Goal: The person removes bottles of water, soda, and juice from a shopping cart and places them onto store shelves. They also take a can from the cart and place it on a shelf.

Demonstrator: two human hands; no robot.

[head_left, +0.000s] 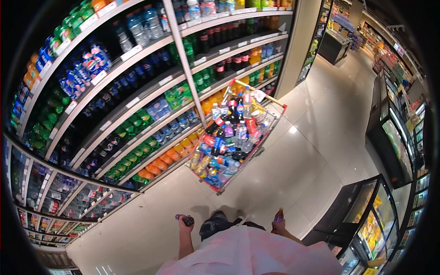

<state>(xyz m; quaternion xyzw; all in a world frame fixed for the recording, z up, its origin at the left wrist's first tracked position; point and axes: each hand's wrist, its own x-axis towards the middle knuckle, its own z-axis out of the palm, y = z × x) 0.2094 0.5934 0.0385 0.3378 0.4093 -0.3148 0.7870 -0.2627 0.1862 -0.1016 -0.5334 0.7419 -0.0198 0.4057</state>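
My left hand (185, 226) hangs low at my left side, fingers closed around a small dark bottle (188, 220). A bit of purple shows at its far end. On the other side, my right hand (278, 225) grips a dark drink bottle (280, 213) with an orange-brown top and a purplish label, held roughly upright. Ahead of me stands a shopping cart (271, 100) with a red and yellow bar, heaped with mixed drink bottles (241, 130) and cans. Both hands are apart from the cart.
Tall drink shelves (133, 101) with bottles and cans run along the left, close to the cart. Black glass-fronted display cases (398, 137) line the right. Pale shiny floor tiles (302, 151) stretch between them, with a dark counter (333, 47) farther up the aisle.
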